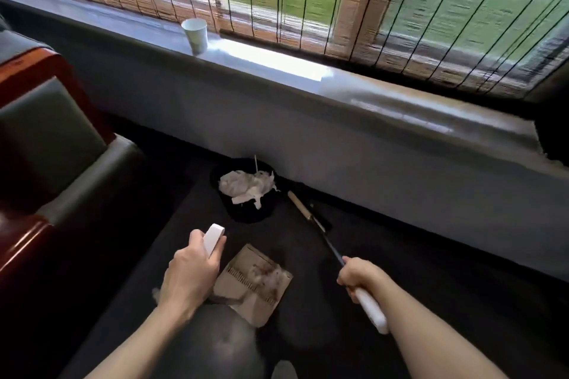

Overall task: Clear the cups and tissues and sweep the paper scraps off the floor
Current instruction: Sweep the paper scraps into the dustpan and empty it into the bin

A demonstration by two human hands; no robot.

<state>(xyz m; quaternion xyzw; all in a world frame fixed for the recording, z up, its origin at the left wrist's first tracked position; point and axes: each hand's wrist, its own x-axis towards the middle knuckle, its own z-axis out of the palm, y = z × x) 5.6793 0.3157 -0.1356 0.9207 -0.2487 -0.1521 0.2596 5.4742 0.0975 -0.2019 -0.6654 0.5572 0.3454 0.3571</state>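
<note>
- Near on the floor, left hand (pixel 187 274) grips the dustpan (pixel 257 286) handle; scraps (pixel 264 274) inside look feather-light.
- Right hand (pixel 360 277) curls round the stiff broom (pixel 331 244).
- Far cup (pixel 194 35) on sill (pixel 385 101): flimsy, hold its side.

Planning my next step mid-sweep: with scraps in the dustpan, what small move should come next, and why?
Probably lift the beige plastic dustpan toward the round black bin and tip it in. The left hand grips its white handle, pale scraps lie in the pan, and the bin, holding white tissues, stands just beyond it. The right hand grips the white-handled broom.
</note>
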